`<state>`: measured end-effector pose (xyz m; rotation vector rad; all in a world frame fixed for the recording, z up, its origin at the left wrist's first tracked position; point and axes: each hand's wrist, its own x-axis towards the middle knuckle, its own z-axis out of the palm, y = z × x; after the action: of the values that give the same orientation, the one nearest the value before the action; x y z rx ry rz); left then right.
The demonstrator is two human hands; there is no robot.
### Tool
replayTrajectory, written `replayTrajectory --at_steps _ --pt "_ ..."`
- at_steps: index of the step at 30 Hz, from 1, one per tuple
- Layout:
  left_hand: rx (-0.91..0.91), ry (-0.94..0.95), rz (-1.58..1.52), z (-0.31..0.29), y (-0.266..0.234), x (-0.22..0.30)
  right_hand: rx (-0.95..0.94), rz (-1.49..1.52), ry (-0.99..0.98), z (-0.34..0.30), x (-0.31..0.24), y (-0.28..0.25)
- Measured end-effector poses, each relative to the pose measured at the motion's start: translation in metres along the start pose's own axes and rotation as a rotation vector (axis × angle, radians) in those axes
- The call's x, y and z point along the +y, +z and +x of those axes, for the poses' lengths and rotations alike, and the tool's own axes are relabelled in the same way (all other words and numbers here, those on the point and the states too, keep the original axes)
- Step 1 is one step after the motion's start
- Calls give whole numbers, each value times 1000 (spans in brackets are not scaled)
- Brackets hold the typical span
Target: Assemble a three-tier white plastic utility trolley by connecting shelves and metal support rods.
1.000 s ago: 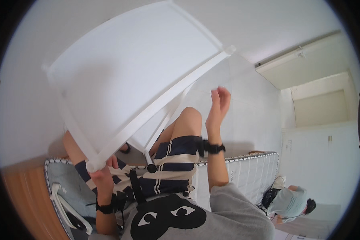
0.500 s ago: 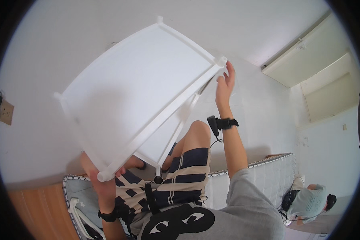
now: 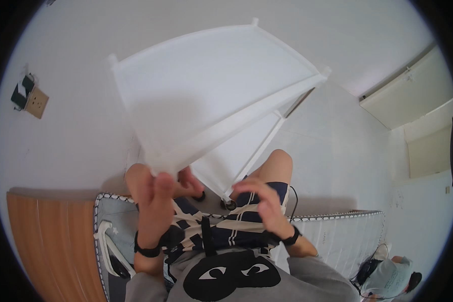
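A white two-tier shelf rack (image 3: 211, 75) with tubular edges and flat panels stands tilted before me, its top filling the upper middle. My left hand (image 3: 158, 206) is at the rack's near left corner, thumb and fingers around the corner joint, a little blurred. Over my thigh hovers my right hand (image 3: 269, 206), fingers curved and apart with nothing in them, close to the lower panel's near corner. A black round piece (image 3: 229, 205) sits at that lower corner, between my legs. The rack's far legs are hidden behind its panels.
Behind me runs a grey padded mat (image 3: 332, 236) with a patterned edge, beside a brown wooden board (image 3: 60, 236). A white curved frame piece (image 3: 108, 246) lies on the mat at left. Another person (image 3: 390, 277) is at lower right. A socket box (image 3: 36, 103) is at far left.
My right hand has let go of the rack's far right corner and come down to my thigh. The rack has shifted right in view. My left hand stays at the near corner.
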<state>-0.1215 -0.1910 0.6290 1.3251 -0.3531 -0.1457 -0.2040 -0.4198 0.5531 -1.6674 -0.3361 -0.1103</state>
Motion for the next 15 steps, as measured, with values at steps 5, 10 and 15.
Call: replayTrajectory --at_steps 5,10,15 --pt "-9 -46 -38 16 32 22 178 146 73 -28 31 37" --pt "-231 12 244 38 47 36 486 497 80 10 14 0" --pt "-353 188 477 48 59 50 619 638 62 73 -55 -47"
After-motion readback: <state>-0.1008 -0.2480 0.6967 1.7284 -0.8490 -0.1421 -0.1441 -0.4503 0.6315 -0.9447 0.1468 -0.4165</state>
